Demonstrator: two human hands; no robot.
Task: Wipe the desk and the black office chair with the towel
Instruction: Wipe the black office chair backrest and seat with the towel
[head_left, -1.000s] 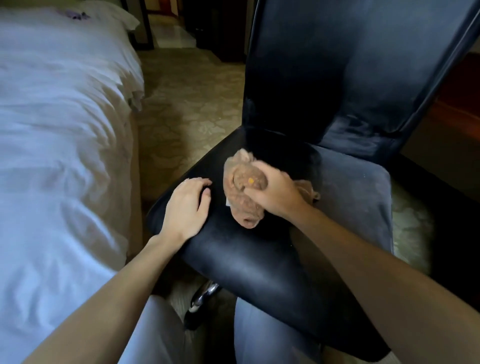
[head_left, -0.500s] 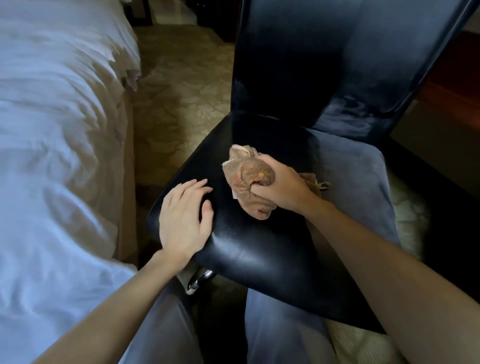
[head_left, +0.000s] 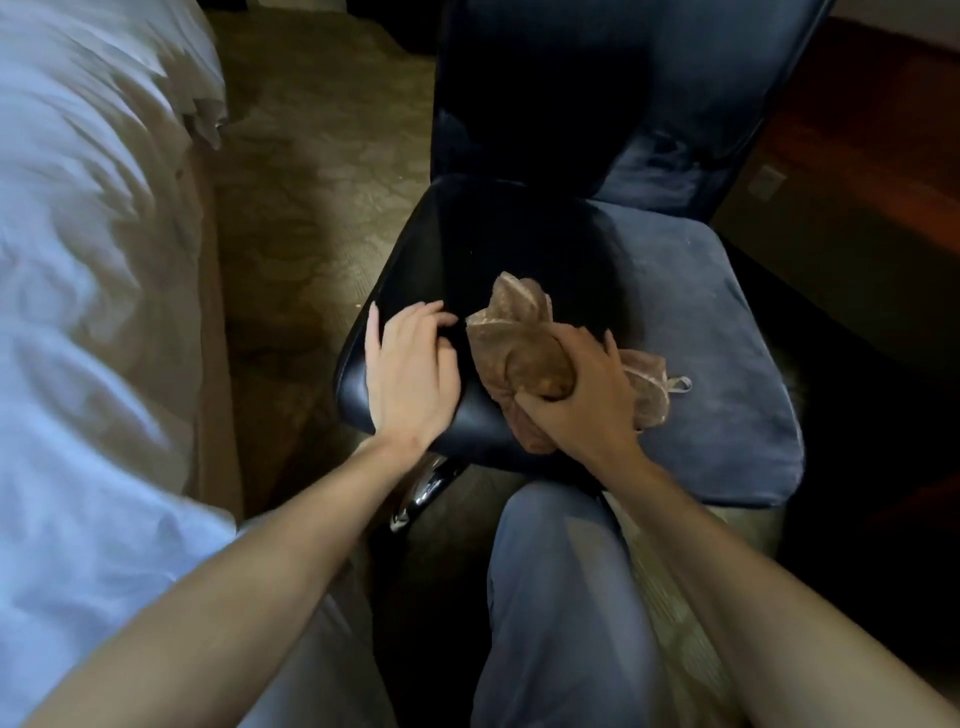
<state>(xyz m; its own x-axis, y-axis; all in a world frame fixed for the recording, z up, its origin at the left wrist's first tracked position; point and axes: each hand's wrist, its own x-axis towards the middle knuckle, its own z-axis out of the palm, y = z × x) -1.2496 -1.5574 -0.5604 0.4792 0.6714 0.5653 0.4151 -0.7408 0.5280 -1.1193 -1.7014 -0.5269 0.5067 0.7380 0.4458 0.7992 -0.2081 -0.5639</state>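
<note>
Head view, sole camera. Worn on the person's head; faces forward and steeply down. Close range, just above the black office chair (head_left: 493, 244), which fills centre to 1 o'clock. At 9 o'clock, bed (head_left: 78, 260); at 11 o'clock, carpet (head_left: 311, 156).

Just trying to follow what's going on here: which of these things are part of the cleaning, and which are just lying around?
Part of the job:
- towel, gripped by the right hand
- black office chair, with the towel on its seat
- left hand, resting on the seat's front corner

Just around:
- bed with white bedding
- patterned carpet
- wooden furniture at the right, too little shown to name
</note>
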